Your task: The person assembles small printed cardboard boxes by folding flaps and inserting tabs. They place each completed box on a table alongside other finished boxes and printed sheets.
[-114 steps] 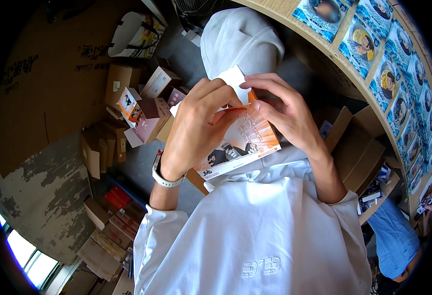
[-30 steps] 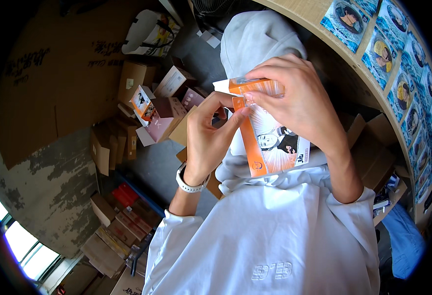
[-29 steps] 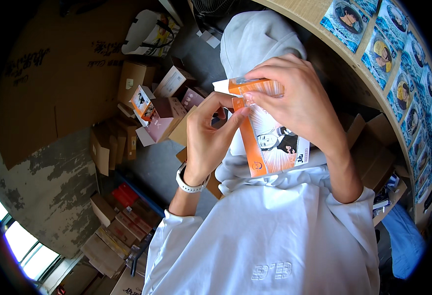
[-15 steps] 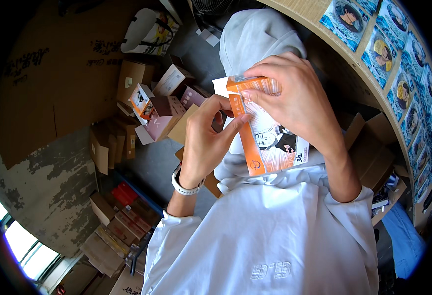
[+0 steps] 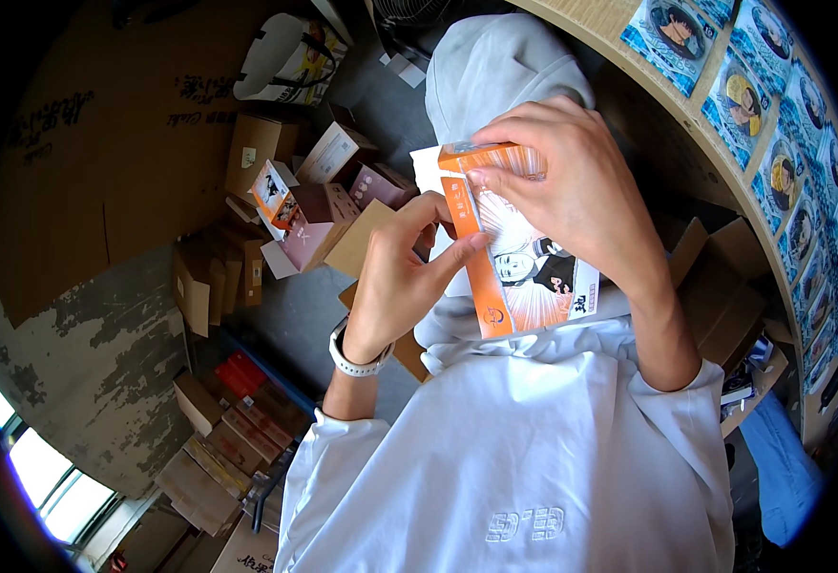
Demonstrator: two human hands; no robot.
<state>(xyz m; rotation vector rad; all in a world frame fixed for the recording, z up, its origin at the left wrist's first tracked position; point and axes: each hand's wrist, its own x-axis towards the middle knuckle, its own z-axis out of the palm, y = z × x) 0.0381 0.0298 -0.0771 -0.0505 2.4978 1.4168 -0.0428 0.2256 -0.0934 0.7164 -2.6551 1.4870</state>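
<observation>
An orange and white printed carton with a black-and-white cartoon figure is held above my lap. My right hand wraps over its far right corner, the thumb pressed on the front panel. At the carton's left side my left hand pinches the orange edge, thumb on the front and fingers behind. A white flap sticks out at the upper left end. What the carton holds, if anything, is hidden.
To the right curves a wooden table with several blue picture cards. Opened cardboard boxes crowd the floor on the left, near a white bag. More boxes are stacked lower left. Another open box stands below the table.
My left thumb has slid slightly along the carton's orange edge. The carton and my right hand stay almost where they were.
</observation>
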